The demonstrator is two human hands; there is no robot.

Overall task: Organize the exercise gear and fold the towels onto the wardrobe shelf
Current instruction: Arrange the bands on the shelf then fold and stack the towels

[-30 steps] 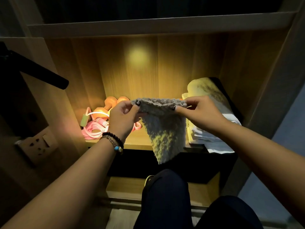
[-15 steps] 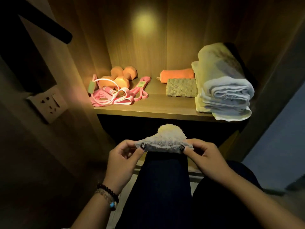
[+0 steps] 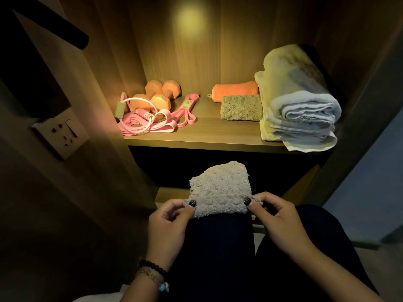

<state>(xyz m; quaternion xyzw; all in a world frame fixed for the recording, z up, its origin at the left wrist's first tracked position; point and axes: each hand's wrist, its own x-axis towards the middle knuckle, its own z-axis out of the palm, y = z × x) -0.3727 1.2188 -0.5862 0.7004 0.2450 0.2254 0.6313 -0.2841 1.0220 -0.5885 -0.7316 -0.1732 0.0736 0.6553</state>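
Observation:
A small fluffy beige towel (image 3: 220, 190) lies over my dark-trousered knee, below the wardrobe shelf (image 3: 209, 136). My left hand (image 3: 170, 223) pinches its near left corner and my right hand (image 3: 277, 216) pinches its near right corner. On the shelf, orange dumbbells (image 3: 161, 94), a skipping rope and pink resistance bands (image 3: 152, 123) lie at the left. A rolled orange towel (image 3: 235, 88) and a folded olive towel (image 3: 241, 107) sit in the middle. A stack of folded white and cream towels (image 3: 298, 105) stands at the right.
A wall socket (image 3: 61, 134) is mounted on the left panel, under a dark rod (image 3: 54, 22). Beneath the shelf is a dark compartment with a lower wooden ledge (image 3: 170, 192). Bare shelf shows between the bands and the olive towel.
The towel came down from hanging in front of the shelf to my knee. It now spreads away from my hands over the knee, and the view tilted down.

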